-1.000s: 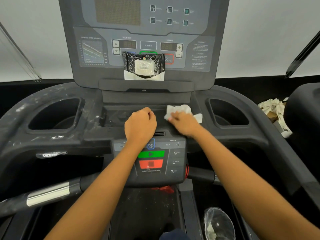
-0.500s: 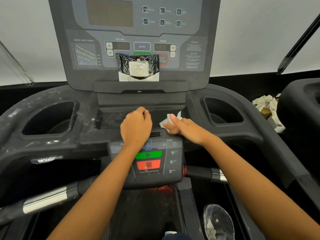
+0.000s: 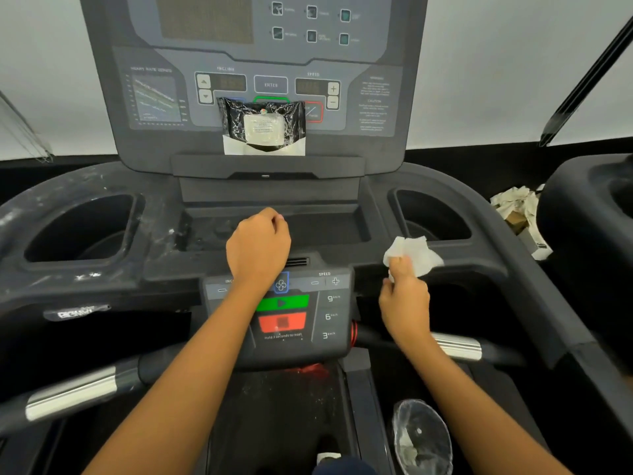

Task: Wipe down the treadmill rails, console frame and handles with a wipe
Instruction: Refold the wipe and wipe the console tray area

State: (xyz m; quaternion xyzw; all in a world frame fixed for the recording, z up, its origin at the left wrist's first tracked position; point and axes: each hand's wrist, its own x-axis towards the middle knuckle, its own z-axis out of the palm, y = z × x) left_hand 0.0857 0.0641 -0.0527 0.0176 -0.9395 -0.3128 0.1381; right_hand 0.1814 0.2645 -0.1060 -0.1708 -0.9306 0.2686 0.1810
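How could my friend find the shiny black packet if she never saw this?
Look at the big upright console straight ahead. On the ledge at its bottom, just under the ENTER button, leans the packet. It is the only crinkly, shiny thing there, black with a pale label in the middle.

Wipe pack (image 3: 263,126) on console ledge (image 3: 267,165), behind left hand (image 3: 257,246)

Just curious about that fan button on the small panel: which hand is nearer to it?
Left. The left hand sits just above the fan button; the right hand, pinching the wipe, is well off to its right.
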